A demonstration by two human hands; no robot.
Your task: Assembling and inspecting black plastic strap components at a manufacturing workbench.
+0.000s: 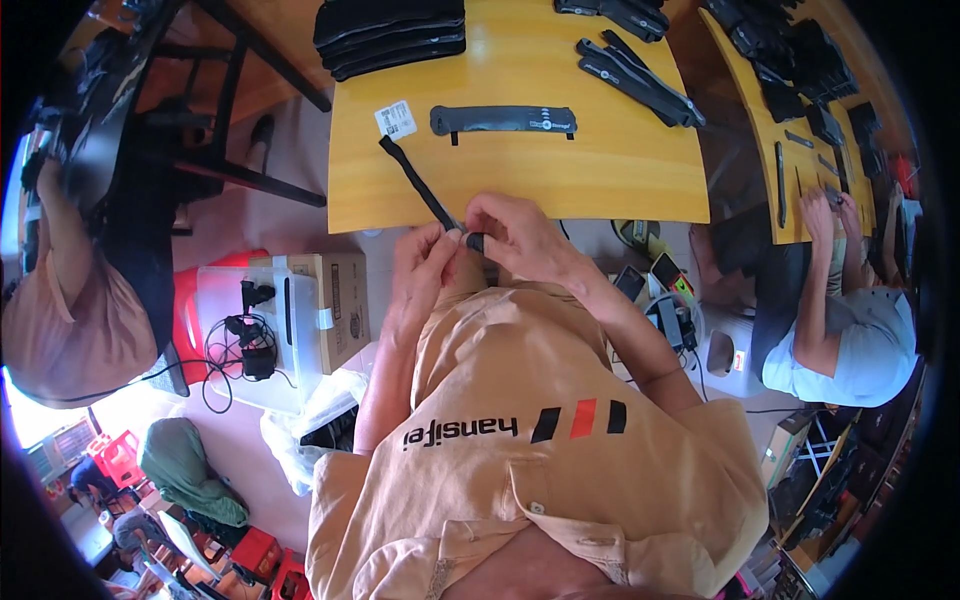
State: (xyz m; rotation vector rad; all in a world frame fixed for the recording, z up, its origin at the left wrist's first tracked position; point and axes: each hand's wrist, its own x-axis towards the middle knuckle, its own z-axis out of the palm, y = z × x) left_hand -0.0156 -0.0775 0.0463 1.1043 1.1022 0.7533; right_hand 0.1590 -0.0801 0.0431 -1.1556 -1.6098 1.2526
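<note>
Just off the near edge of the yellow table [500, 190], both my hands come together on a narrow black strap [412, 178]. My left hand [425, 262] pinches it between thumb and forefinger. With bent fingers, my right hand [525, 238] grips the strap's short dark end. The strap's other end reaches up over the tabletop toward a white printed label [396, 120]. Beyond my hands lies a long dark grey fabric sleeve [500, 120] with white markings and two small black tabs along its near side.
A stack of black folded pieces [390, 38] stands at the table's far left; more grey sleeves [640, 80] lie far right. Beside me on the left are a translucent bin [300, 335] with cables and a cardboard box [345, 300]. People sit left and right, one at another table [790, 180].
</note>
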